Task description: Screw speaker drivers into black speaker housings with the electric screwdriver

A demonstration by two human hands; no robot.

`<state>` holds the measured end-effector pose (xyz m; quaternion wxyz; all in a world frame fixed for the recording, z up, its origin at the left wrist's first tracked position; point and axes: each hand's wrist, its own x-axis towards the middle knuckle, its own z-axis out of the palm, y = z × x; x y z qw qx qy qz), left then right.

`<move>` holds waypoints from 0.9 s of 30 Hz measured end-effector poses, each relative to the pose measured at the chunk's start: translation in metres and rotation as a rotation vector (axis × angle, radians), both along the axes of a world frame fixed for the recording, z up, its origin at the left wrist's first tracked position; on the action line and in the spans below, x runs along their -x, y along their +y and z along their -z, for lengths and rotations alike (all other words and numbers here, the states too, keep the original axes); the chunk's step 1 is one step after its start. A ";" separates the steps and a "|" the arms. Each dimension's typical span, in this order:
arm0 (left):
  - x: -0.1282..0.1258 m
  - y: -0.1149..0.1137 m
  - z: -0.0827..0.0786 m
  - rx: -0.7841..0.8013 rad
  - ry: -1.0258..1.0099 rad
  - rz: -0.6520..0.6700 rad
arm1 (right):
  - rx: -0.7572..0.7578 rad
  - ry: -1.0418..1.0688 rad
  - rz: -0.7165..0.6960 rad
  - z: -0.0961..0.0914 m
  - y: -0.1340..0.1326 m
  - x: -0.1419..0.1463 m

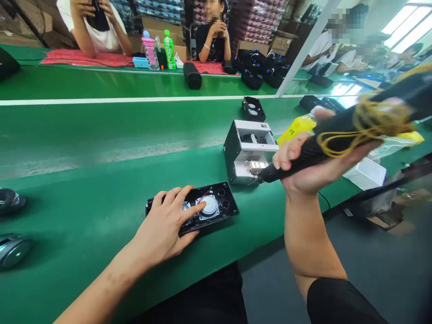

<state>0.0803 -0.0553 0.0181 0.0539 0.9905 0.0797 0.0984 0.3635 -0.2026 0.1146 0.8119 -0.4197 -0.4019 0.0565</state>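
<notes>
My left hand (168, 216) lies across a black speaker housing (231, 200), its fingers over the top and the thumb at the near edge, steadying it on the bench. Its forefinger touches a round silver speaker driver (208, 207); another driver is partly hidden under the hand. Thin red wires show beside the drivers. Raised at the right, my right hand (310, 166) is closed around a black electric screwdriver (303, 157) with yellow bands wound about it. The screwdriver's tip is at the front outlet of a grey and black screw feeder (251, 148); exact contact cannot be made out.
Behind the feeder lies another black housing (253, 109) with drivers. A yellow bottle (297, 126) and a white box (366, 173) are at the right. Dark rounded units (13, 249) sit at the left edge. Across the green bench (101, 130), people sit near bottles and black speakers.
</notes>
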 end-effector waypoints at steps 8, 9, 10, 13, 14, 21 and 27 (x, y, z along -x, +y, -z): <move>-0.002 -0.003 -0.005 0.034 0.038 -0.002 | 0.031 0.016 -0.198 -0.016 0.002 0.046; -0.002 -0.003 -0.005 0.038 0.036 0.000 | 0.018 0.004 -0.234 -0.009 0.006 0.046; -0.002 -0.002 -0.006 0.042 0.034 0.002 | 0.006 -0.014 -0.275 0.000 0.009 0.046; -0.002 -0.003 -0.007 0.046 0.035 0.009 | -0.036 -0.044 -0.361 0.029 0.019 0.042; -0.003 -0.003 -0.008 0.043 0.038 0.010 | -0.039 -0.026 -0.359 0.037 0.021 0.042; -0.002 -0.004 -0.008 0.014 0.063 -0.002 | -0.009 0.054 -0.348 0.051 0.025 0.055; -0.003 -0.004 -0.009 0.019 0.078 -0.005 | 0.043 0.088 -0.332 0.052 0.027 0.057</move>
